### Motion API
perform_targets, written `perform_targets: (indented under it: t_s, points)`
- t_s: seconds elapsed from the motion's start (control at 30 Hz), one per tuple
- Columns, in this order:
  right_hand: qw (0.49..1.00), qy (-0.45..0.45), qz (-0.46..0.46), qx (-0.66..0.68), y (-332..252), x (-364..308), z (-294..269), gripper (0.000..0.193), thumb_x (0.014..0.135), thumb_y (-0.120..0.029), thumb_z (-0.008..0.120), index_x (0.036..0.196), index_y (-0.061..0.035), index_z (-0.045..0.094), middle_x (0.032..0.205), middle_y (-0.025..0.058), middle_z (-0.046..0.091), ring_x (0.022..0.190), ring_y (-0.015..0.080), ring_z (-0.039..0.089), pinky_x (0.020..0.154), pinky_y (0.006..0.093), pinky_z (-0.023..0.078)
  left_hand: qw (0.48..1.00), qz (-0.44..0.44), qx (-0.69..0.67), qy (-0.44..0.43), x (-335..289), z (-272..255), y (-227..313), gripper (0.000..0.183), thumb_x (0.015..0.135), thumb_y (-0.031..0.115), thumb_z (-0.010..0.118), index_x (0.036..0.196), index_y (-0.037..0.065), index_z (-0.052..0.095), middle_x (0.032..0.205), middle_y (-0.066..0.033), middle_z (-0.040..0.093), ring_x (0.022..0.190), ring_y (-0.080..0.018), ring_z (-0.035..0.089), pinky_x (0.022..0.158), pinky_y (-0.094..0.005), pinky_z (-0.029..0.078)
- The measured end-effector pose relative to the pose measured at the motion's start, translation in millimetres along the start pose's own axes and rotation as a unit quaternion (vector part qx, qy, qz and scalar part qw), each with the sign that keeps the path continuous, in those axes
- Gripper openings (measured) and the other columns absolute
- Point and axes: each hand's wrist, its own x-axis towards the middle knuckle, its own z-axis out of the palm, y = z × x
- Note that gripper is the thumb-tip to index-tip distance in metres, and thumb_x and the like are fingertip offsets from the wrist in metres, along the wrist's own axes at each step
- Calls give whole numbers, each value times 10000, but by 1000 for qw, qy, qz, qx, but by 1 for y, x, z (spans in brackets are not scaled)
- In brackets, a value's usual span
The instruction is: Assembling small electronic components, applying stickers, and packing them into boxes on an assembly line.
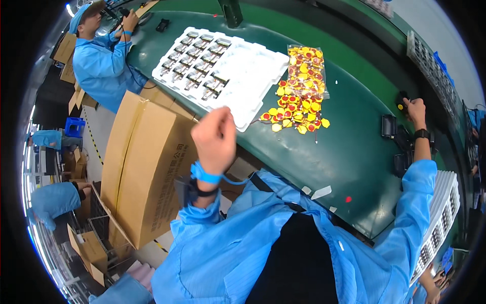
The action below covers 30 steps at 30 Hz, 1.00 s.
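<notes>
My left hand (215, 142) is closed above the near edge of a white moulded tray (248, 63), its fingers curled together; whatever they may hold is hidden. Rows of small metal-and-black parts (195, 63) fill the tray's left side. Beside the tray lies a pile of loose yellow-and-red discs (298, 109) with thin leads, partly under a clear bag (306, 66) of the same discs. Far out on the right, my right hand (416, 111) is closed on a black object (401, 103) with a yellow spot, too small to name.
Black holders (389, 125) stand near the bench's right side. Stacked white trays (438, 218) are beside my right arm. A large cardboard box (147, 167) stands left of me. Paper scraps (321, 192) lie on the green bench top (304, 157). Another person (101, 66) works at the far left.
</notes>
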Motion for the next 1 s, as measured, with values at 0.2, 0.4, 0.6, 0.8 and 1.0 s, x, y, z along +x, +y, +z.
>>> perform_targets:
  t_s: [0.2,0.4,0.6,0.8,1.0]
  points:
    - [956,221,-184,-62,19,-18,-22,430,894,-373,678,851,55,683,771,223,694,806,375,705,756,419,538,989,31,107,-101,62,1,-45,53,873,55,603,835,28,628,693,-167,624,624,-341,632,550,-409,462]
    - [923,143,-274,230,-59,-243,-52,177,920,-124,651,876,48,646,718,53,613,690,72,558,635,240,453,933,128,60,-331,23,47,15,91,855,110,658,882,26,635,681,-145,625,585,-306,614,540,-394,455]
    - [894,70,-347,275,-45,-368,-36,50,793,71,650,842,67,641,815,178,694,765,287,703,730,337,547,878,124,267,-378,-5,78,3,158,854,120,612,911,-19,562,779,-210,657,685,-396,655,570,-493,513]
    - [883,-57,-176,432,-45,-406,18,28,848,31,653,862,44,673,756,126,702,685,207,687,680,307,548,929,206,91,-295,-25,64,38,155,813,-15,654,962,-13,610,778,-175,637,646,-367,621,554,-449,474]
    - [632,-314,-3,708,-81,-388,55,178,995,-146,604,906,8,611,699,83,636,539,133,613,453,236,470,844,453,-85,-275,-50,87,96,298,652,-73,685,947,-89,648,842,-134,627,675,-280,617,589,-373,502]
